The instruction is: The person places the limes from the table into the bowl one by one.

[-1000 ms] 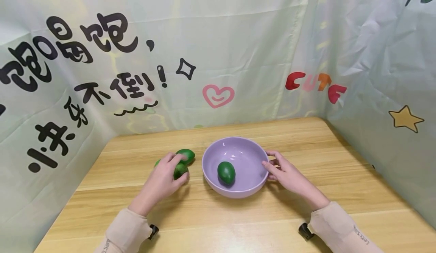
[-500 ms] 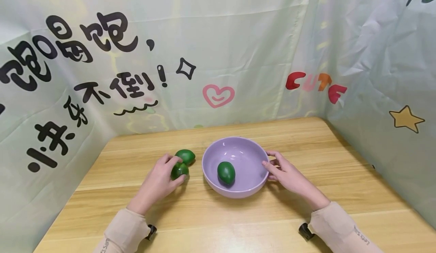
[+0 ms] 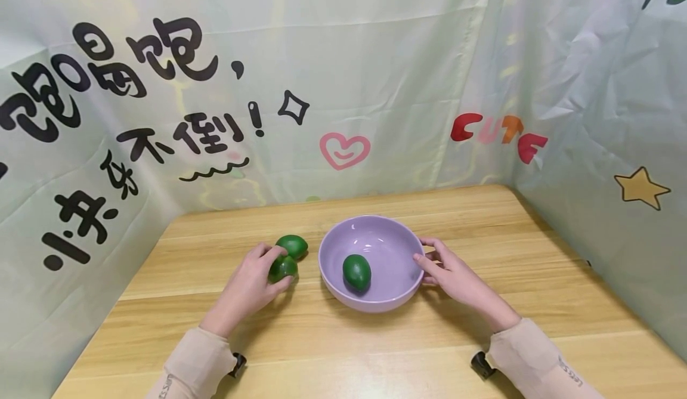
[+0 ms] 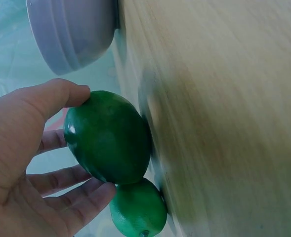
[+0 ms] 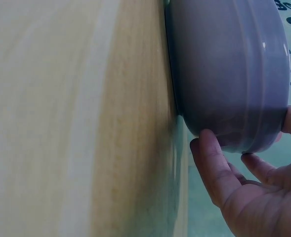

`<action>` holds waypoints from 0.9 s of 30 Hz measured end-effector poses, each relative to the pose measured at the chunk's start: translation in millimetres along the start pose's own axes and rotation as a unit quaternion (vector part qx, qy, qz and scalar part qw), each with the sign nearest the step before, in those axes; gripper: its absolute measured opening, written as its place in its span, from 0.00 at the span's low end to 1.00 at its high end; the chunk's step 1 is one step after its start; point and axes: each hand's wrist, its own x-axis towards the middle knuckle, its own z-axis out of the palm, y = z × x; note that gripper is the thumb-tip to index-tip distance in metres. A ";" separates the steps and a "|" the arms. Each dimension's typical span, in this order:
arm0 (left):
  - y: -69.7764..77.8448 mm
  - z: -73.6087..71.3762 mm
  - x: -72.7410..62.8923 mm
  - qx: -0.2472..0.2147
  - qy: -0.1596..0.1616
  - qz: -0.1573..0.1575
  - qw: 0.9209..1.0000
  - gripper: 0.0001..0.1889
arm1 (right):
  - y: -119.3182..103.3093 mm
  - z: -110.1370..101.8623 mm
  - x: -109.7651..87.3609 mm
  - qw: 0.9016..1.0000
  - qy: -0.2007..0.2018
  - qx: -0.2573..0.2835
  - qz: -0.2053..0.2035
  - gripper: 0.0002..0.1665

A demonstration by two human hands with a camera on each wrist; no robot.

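Note:
My left hand (image 3: 252,280) has its thumb and fingers round a dark green lime (image 4: 108,138) that sits low at the table surface. Just behind it in the head view lies a second lime (image 3: 292,246). A brighter green lime (image 4: 139,207) shows beside the held one in the left wrist view; my hand covers it in the head view. A purple bowl (image 3: 394,262) stands upright to the right, with one dark green lime (image 3: 356,272) inside. My right hand (image 3: 453,277) holds the bowl's right side, thumb at the rim and fingers against the outer wall.
The wooden table (image 3: 343,351) is bounded at the back and right by a pale printed cloth (image 3: 392,77). Each wrist wears a beige band with a small black camera mount (image 3: 481,365). The bowl stands a short way right of the limes.
My left hand has drawn slightly left and its fingers have settled round the near lime. The green bit visible left of the hand is now hidden. The right hand and bowl stay put.

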 end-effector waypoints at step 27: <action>4.5 -3.1 -1.4 0.001 -0.010 0.004 1.000 0.23 | -2.5 0.0 -0.5 1.000 0.000 -0.002 0.004 0.35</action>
